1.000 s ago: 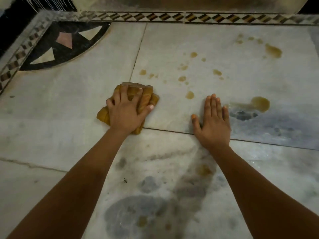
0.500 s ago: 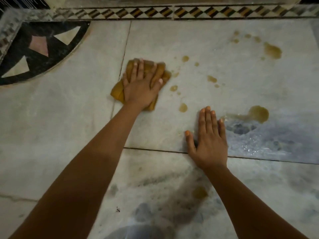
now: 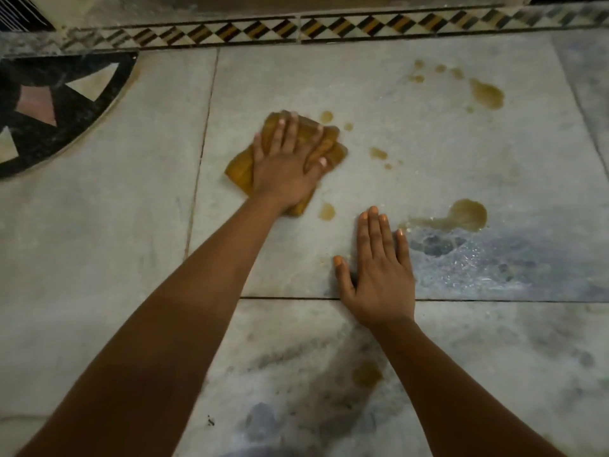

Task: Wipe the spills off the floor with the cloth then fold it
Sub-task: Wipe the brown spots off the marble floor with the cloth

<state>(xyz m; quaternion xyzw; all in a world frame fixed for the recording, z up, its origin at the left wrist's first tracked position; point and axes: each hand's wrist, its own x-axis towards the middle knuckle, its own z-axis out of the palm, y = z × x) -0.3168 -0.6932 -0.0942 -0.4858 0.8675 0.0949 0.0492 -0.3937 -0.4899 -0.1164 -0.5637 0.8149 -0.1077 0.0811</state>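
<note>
A bunched mustard-yellow cloth (image 3: 240,169) lies on the grey marble floor (image 3: 412,133). My left hand (image 3: 290,163) presses flat on it with fingers spread and straight. Brown spills dot the floor to its right: small drops (image 3: 327,117), a drop (image 3: 327,212) near the cloth's lower edge, a large puddle (image 3: 468,215), and a patch (image 3: 487,95) farther back. My right hand (image 3: 379,272) rests flat on the floor, fingers together, just left of the large puddle, holding nothing.
A patterned border strip (image 3: 362,28) runs along the far edge by the wall. A black inlay with triangles (image 3: 59,107) fills the left corner. A wet blue-grey patch (image 3: 494,258) spreads right of my right hand. Another brown stain (image 3: 367,374) lies near my right forearm.
My left hand has pushed the cloth away from me and to the right, over the small drops near the tile joint. My right hand has stayed planted on the floor.
</note>
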